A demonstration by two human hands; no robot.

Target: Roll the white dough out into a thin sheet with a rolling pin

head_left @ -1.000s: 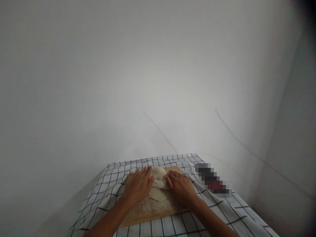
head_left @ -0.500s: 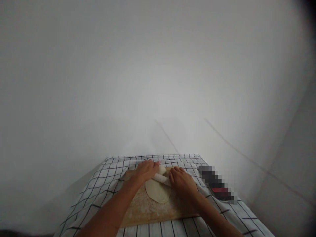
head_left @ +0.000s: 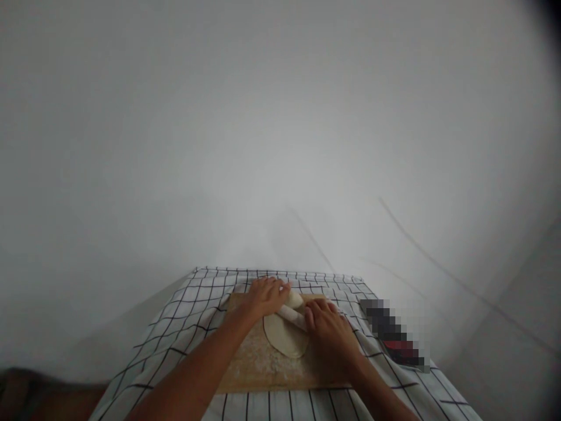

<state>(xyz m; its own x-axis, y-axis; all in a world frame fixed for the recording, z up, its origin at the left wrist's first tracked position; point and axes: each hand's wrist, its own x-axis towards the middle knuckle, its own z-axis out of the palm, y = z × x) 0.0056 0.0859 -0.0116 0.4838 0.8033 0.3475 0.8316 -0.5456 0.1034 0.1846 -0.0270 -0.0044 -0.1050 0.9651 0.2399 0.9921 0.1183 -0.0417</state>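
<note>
One rolling pin [head_left: 293, 317], diag. on dough [head_left: 284, 340], L end farther.

No writing, number or sign can be read; the pixelated dark item [head_left: 394, 336] shows nothing legible

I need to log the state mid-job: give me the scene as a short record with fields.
left hand: over the farther end of the rolling pin; grip unclear
right hand: over its nearer end; grip unclear
pin position: slanted across the dough
dough shape: flat, rounded sheet
surface: wooden board, whitish dusting, on checked cloth
right of board: pixelated dark-and-red object
</note>
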